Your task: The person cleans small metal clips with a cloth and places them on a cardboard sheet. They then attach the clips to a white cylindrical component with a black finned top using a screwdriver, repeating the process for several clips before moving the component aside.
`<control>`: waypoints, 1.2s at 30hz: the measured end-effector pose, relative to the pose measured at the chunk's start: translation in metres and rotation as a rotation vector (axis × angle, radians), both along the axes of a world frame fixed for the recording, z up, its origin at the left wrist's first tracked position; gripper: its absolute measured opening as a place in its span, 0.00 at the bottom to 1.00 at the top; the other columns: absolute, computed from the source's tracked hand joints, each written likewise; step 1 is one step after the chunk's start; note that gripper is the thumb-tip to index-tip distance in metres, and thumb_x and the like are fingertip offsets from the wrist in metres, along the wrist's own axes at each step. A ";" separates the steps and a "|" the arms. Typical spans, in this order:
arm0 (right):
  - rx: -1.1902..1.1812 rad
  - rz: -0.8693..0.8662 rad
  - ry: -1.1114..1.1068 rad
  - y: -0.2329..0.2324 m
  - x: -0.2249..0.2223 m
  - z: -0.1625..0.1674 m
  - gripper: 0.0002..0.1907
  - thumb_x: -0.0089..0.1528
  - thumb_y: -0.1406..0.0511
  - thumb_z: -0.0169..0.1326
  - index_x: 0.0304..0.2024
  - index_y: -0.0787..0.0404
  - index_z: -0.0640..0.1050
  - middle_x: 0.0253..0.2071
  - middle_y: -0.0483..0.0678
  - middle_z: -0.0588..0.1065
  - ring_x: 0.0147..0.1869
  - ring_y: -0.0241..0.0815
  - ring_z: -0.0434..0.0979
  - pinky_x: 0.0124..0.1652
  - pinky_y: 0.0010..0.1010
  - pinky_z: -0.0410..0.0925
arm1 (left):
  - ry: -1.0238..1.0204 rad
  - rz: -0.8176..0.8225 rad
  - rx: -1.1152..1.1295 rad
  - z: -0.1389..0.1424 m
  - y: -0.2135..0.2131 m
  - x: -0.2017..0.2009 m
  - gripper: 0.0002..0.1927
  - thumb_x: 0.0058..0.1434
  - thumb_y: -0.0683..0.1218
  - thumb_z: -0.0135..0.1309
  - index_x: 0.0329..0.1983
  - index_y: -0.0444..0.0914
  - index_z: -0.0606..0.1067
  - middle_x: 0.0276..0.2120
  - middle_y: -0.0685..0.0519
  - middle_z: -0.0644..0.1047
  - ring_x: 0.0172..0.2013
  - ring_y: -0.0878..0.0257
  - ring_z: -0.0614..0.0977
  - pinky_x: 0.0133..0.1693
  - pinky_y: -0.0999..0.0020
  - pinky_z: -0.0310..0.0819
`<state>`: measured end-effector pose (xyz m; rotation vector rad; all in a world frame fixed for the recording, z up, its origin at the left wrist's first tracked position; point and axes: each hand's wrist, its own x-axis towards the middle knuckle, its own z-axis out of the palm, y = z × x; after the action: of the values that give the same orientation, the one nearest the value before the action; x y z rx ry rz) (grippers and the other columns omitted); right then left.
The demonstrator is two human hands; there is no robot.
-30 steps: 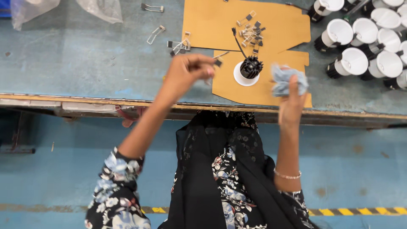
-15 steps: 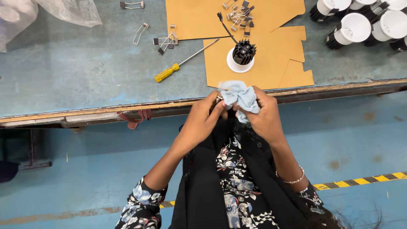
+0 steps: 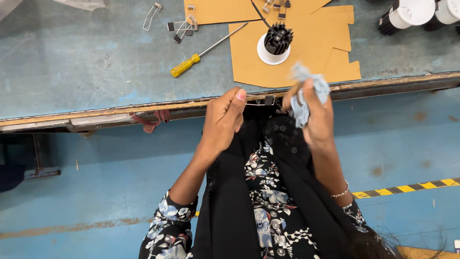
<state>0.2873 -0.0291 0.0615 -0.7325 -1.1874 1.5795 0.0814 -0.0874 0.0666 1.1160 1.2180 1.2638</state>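
My left hand [image 3: 223, 120] is at the table's front edge, its fingers pinched on a thin wire spring clip [image 3: 261, 101] that sticks out to the right. My right hand [image 3: 318, 120] is raised beside it, gripping a crumpled light blue cloth [image 3: 306, 93]. The clip's far end reaches close to the cloth. A yellow-handled screwdriver [image 3: 184, 65] lies on the table beyond my left hand. A white cup holding a black finned part [image 3: 274, 43] stands on brown cardboard [image 3: 306, 67] just past my right hand.
More wire spring clips [image 3: 179, 24] lie at the back of the blue-grey table [image 3: 86, 72]. White-and-black lamp housings [image 3: 407, 14] stand at the top right. A yellow-black striped line [image 3: 407, 189] marks the blue floor.
My left hand left the screwdriver on the table, joined the right hand on the cloth, and now pinches a wire clip. The right hand kept the cloth throughout.
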 end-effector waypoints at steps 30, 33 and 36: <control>0.074 -0.507 -0.298 0.141 0.040 -0.083 0.09 0.75 0.60 0.48 0.45 0.58 0.72 0.29 0.38 0.70 0.21 0.25 0.62 0.20 0.20 0.54 | 0.310 0.264 0.247 -0.040 0.174 -0.090 0.19 0.75 0.53 0.46 0.33 0.34 0.72 0.18 0.56 0.70 0.17 0.70 0.72 0.22 0.71 0.65; 0.290 -0.443 -0.610 0.158 0.040 -0.099 0.14 0.79 0.62 0.49 0.43 0.63 0.78 0.27 0.44 0.68 0.24 0.28 0.63 0.25 0.23 0.56 | 0.370 0.224 0.241 -0.069 0.245 -0.077 0.15 0.71 0.50 0.51 0.35 0.35 0.78 0.20 0.54 0.76 0.21 0.67 0.78 0.25 0.69 0.74; 0.201 -0.419 -0.319 0.160 0.043 -0.101 0.10 0.76 0.63 0.47 0.46 0.63 0.75 0.36 0.41 0.76 0.26 0.25 0.64 0.23 0.22 0.58 | 0.560 0.272 0.478 -0.089 0.288 -0.055 0.13 0.69 0.49 0.56 0.39 0.34 0.77 0.23 0.48 0.77 0.24 0.58 0.79 0.31 0.62 0.74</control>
<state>0.3307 0.1313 -0.0397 -1.0485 -1.2958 1.0066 0.0262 0.2007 -0.0224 1.7827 1.5612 1.5564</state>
